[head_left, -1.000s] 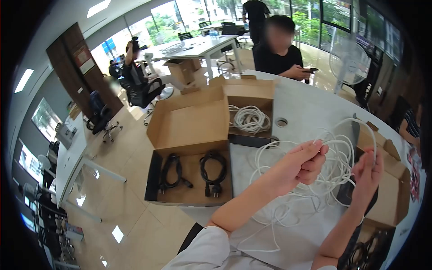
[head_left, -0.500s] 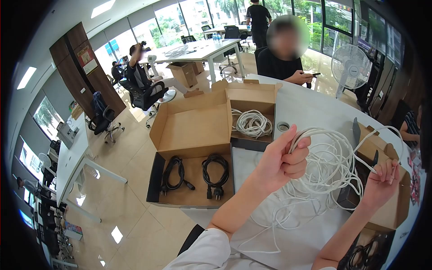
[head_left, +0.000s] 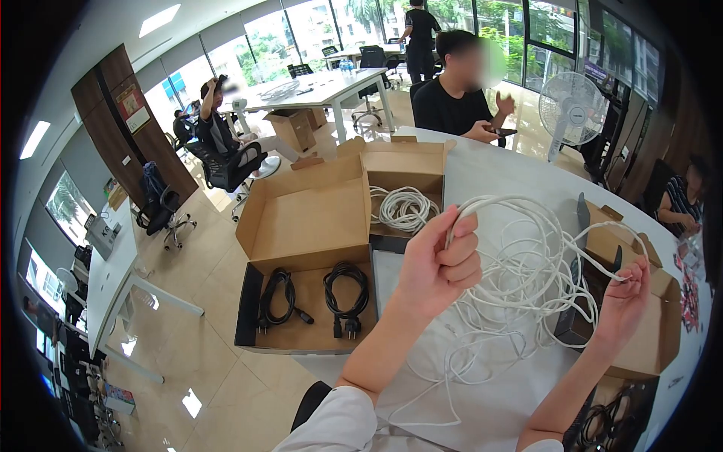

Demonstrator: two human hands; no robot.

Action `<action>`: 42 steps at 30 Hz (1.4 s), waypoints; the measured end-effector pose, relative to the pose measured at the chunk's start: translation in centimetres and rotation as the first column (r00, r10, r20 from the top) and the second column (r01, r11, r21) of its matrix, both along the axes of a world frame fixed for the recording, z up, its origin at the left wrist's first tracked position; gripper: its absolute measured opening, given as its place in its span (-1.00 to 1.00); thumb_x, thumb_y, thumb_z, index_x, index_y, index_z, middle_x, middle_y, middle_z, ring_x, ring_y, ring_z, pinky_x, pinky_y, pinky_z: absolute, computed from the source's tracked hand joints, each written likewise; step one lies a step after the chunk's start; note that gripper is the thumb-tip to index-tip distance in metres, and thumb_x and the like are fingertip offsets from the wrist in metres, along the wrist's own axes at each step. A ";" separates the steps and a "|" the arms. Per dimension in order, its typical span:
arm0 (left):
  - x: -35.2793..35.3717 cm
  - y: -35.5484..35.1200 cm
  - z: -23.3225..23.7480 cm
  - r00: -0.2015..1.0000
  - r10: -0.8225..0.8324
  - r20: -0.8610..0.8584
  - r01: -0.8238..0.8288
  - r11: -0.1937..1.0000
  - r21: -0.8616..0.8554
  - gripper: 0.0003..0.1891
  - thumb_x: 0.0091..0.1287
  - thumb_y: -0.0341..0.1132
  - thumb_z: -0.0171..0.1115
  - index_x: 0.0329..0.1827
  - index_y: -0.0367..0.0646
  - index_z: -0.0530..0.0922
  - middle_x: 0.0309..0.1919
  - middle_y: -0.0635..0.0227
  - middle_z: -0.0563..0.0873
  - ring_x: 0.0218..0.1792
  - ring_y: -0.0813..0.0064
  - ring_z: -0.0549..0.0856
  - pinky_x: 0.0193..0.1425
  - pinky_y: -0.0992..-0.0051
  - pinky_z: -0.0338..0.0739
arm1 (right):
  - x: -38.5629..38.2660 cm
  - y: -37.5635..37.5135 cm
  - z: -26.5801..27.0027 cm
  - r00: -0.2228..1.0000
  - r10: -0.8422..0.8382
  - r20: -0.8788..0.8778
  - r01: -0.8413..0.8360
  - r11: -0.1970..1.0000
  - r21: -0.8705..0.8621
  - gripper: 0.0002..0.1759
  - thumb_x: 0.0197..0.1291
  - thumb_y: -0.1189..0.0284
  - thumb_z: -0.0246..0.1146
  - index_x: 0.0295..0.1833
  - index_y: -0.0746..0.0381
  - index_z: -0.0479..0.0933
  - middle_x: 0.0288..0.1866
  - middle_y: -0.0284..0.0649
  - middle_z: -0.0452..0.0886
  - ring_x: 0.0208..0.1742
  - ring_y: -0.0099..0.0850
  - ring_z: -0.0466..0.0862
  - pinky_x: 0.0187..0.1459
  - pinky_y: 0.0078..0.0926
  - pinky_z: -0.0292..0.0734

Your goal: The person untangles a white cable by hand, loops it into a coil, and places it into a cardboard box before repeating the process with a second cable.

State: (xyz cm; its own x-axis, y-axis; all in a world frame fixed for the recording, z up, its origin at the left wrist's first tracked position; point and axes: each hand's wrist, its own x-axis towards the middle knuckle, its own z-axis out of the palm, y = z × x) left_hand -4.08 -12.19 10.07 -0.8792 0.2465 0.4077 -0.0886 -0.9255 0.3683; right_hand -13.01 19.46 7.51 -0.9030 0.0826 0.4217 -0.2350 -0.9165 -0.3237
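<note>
My left hand (head_left: 440, 260) is closed in a fist around several loops of a long white cable (head_left: 527, 282), raised above the table. Over to the right, my right hand (head_left: 626, 290) pinches another stretch of the same cable between its fingers. Between the two hands the loops hang in a loose tangle. Below them, more strands lie spread on the white table (head_left: 489, 399). A coiled white cable (head_left: 405, 209) rests in a small open cardboard box (head_left: 429, 162) beyond my left hand.
At the left, a large open box (head_left: 305, 215) holds two coiled black power cords (head_left: 346, 295). More open boxes (head_left: 661, 331) stand at the right, one with black cables (head_left: 602, 426). A person (head_left: 459, 98) with a phone sits across the table, near a white fan (head_left: 572, 113).
Both hands and the cable appear slightly further left as the whole view shifts. My grips stay the same. The person across has turned and lifted one hand from the phone.
</note>
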 end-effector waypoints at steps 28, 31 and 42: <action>1.4 1.9 1.0 0.840 0.462 -0.285 -0.532 0.597 -0.600 -0.55 0.50 0.08 -0.11 -0.34 -0.15 0.37 -0.67 0.64 0.23 -0.68 0.81 0.10 -0.62 0.66 -0.09 | 3.5 -9.4 0.3 0.897 0.063 -0.437 0.417 -0.445 0.793 -0.80 0.09 0.41 0.31 -0.45 0.34 0.64 -0.61 -0.02 0.55 -0.59 -0.12 0.52 -0.47 -0.30 0.35; 1.8 2.2 0.6 0.858 0.430 -0.282 -0.508 0.624 -0.594 -0.54 0.48 0.11 -0.09 -0.33 -0.14 0.37 -0.67 0.64 0.24 -0.68 0.81 0.10 -0.62 0.66 -0.10 | 4.1 -11.2 -0.1 0.915 0.141 -0.379 0.403 -0.372 0.836 -0.82 0.10 0.42 0.30 -0.41 0.35 0.63 -0.64 -0.04 0.54 -0.58 -0.11 0.54 -0.45 -0.27 0.37; 0.8 4.6 -0.4 0.694 0.570 -0.440 -0.720 0.556 -0.415 -0.54 0.45 0.14 -0.06 -0.18 -0.16 0.33 -0.55 0.58 0.31 -0.59 0.72 0.22 -0.49 0.65 0.12 | 6.4 -14.8 -1.4 0.862 0.358 -0.358 0.374 0.027 0.927 -0.85 0.03 0.61 0.25 -0.22 0.35 0.58 -0.33 0.00 0.62 -0.31 -0.06 0.63 -0.26 -0.29 0.48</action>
State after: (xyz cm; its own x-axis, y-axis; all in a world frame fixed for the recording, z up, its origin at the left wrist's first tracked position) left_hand -3.24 -7.60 9.63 -0.7842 -0.1178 0.6092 0.6078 -0.3429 0.7162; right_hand -6.61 4.69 6.11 -0.6037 -0.7147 0.3533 -0.6558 0.1932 -0.7298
